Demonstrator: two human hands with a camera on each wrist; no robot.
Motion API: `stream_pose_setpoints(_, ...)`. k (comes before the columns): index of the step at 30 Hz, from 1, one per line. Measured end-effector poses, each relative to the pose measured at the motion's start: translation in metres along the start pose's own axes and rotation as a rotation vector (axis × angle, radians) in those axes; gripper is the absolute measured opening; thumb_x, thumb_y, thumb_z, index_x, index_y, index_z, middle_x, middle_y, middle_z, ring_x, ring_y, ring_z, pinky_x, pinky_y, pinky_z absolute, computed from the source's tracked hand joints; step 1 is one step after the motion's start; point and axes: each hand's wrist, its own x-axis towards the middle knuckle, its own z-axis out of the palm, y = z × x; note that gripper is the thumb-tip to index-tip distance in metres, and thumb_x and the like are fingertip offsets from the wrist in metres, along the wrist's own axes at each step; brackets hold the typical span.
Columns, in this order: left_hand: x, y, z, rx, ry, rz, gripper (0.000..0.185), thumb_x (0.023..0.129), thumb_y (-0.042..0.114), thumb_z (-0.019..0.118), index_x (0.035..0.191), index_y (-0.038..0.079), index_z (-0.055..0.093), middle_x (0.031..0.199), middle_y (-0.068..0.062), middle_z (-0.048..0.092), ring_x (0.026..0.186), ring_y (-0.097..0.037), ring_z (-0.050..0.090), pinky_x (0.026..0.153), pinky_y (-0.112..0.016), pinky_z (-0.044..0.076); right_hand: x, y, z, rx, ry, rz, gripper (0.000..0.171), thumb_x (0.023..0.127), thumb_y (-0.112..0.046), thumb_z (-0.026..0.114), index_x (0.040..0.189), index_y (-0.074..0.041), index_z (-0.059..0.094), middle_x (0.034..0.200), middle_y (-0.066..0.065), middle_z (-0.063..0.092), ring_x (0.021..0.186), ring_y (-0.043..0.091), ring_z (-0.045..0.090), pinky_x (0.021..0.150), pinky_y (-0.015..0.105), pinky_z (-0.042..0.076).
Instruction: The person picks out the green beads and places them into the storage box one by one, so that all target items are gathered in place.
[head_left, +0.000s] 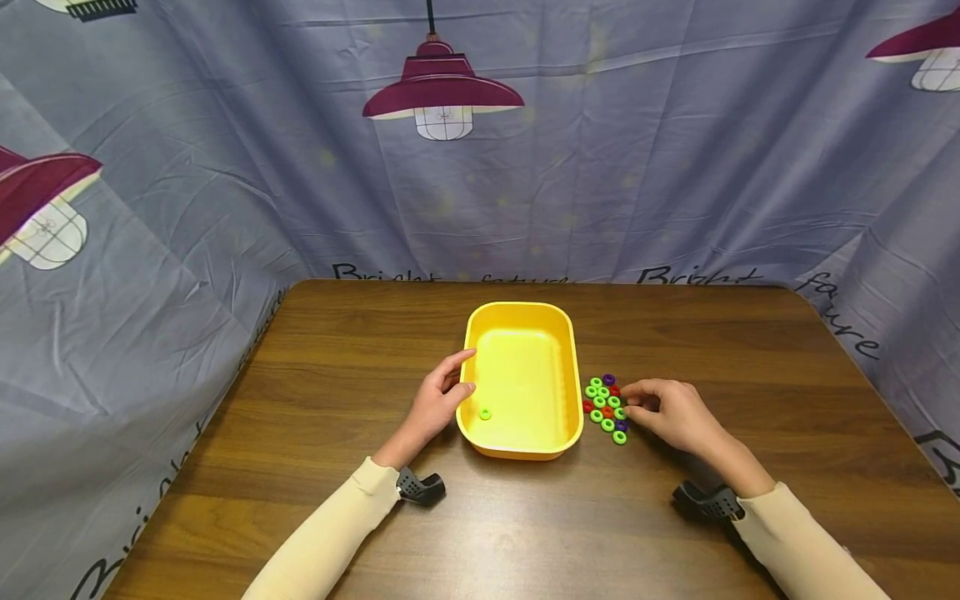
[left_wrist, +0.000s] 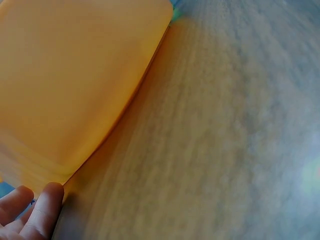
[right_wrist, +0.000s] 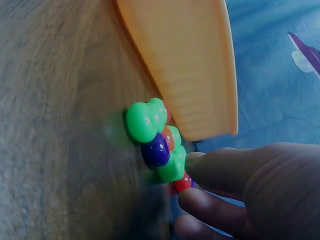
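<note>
My left hand (head_left: 433, 408) rests at the left side of a yellow plastic tub (head_left: 576, 375), fingertips and thumb tip at its rim. In the left wrist view, the fingertips (left_wrist: 49, 197) meet the tub's edge. One small green ring (head_left: 485, 413) lies inside the tub, near its front left. My right hand (head_left: 675, 414) is beside a cluster of small rings (head_left: 600, 402), thumb and forefinger apart at the cluster's right edge. The rings are green, red, orange and purple. In the right wrist view, the thumb overlaps the green rings (right_wrist: 172, 167), close to a red one (right_wrist: 183, 182).
The tub and rings are on a brown wooden table (head_left: 360, 350). A grey-blue curtain (head_left: 600, 167) printed with lamps and lettering hangs behind and along the sides. Black camera mounts (head_left: 422, 487) are strapped at both wrists.
</note>
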Motion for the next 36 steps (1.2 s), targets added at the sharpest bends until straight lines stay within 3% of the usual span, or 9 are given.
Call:
stream_pose_setpoints(11,0.001,-0.004,-0.001,-0.001,-0.007,0.002,0.054,0.094,-0.001,0.057,0.148,0.004,0.051,0.145,-0.027,0.055,0.125,-0.045,0.061,0.088,-0.023,0.056,-0.001,0.004,0.003,0.013,-0.029,-0.016,0.017,0.083,-0.01,0.079,0.099,-0.007,0.078,0.086,0.0,0.073,0.071,-0.001,0.055,0.062,0.02,0.047)
stream_pose_setpoints(30,0.002,-0.004,-0.001,0.01,-0.003,0.007,0.054,0.094,-0.001,0.057,0.147,0.004,0.051,0.145,-0.027,0.055,0.124,-0.045,0.061,0.088,-0.022,0.055,-0.001,0.006,0.013,-0.004,0.031,-0.026,0.011,0.08,-0.008,0.081,0.09,-0.009,0.078,0.081,-0.002,0.069,0.068,0.0,0.051,0.06,0.021,0.044)
stream_pose_setpoints(36,0.001,-0.004,-0.001,0.019,0.0,0.007,0.054,0.094,-0.001,0.058,0.147,0.004,0.051,0.145,-0.027,0.055,0.124,-0.045,0.061,0.091,-0.027,0.056,-0.002,0.005,0.016,-0.015,0.073,-0.056,0.013,0.077,-0.012,0.085,0.088,-0.01,0.078,0.079,-0.004,0.066,0.068,0.001,0.051,0.06,0.022,0.044)
